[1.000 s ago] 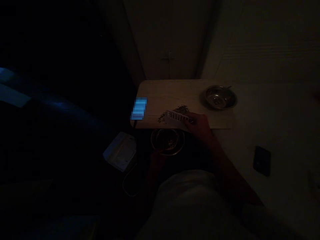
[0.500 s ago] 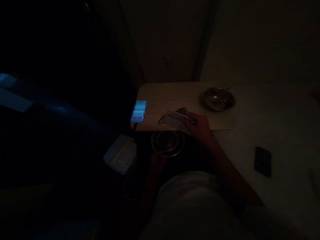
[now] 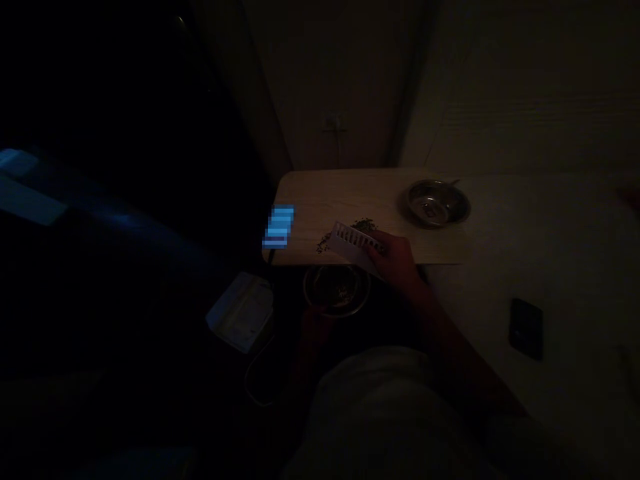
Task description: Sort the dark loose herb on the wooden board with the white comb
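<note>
In dim light my right hand (image 3: 395, 257) grips a pale flat piece with a row of slots along its upper edge (image 3: 350, 248), its kind unclear. It is held over the near edge of a small wooden table (image 3: 345, 193). Small dark bits (image 3: 365, 224) lie scattered on the tabletop around the far side of the slotted piece. Below the table edge, my left hand (image 3: 317, 322) holds a metal bowl (image 3: 361, 303) by its near rim. Some light bits (image 3: 344, 293) show inside that bowl. Most of the left hand's fingers are in shadow.
Another metal bowl (image 3: 467, 213) with a utensil handle stands at the table's right. A lit screen (image 3: 279, 227), pixelated, is at the left edge. A white box (image 3: 240, 313) stands lower left, near a cable. A dark phone (image 3: 526, 328) lies on the pale surface at right.
The view has shifted slightly, so everything sits a little lower. The slotted piece and the bowl stay in my hands, with hardly any other movement.
</note>
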`<action>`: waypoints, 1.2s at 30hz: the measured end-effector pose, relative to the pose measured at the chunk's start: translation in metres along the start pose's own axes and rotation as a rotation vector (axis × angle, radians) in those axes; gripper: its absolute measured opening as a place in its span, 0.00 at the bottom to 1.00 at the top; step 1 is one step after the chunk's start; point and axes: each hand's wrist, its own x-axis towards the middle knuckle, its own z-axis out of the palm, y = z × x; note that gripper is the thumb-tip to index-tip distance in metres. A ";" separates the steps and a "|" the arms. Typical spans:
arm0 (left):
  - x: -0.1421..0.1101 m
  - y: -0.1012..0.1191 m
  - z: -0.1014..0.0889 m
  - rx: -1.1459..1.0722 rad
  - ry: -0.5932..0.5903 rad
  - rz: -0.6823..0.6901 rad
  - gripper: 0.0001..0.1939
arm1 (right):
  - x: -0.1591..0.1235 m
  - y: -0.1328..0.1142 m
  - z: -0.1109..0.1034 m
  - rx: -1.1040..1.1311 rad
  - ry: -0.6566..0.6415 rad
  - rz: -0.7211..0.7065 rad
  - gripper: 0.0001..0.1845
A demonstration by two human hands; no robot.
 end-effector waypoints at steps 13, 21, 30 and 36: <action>0.002 0.000 -0.005 0.078 0.021 0.044 0.12 | 0.000 -0.007 -0.001 0.026 0.006 0.031 0.16; -0.009 -0.002 -0.005 0.088 0.040 0.073 0.12 | 0.001 -0.009 0.003 0.033 -0.018 0.034 0.17; 0.004 -0.004 -0.009 0.092 0.050 0.001 0.13 | 0.003 -0.004 -0.001 -0.021 -0.007 0.070 0.17; 0.004 -0.004 -0.017 0.079 -0.010 0.038 0.11 | 0.005 -0.001 -0.005 -0.058 0.052 0.093 0.17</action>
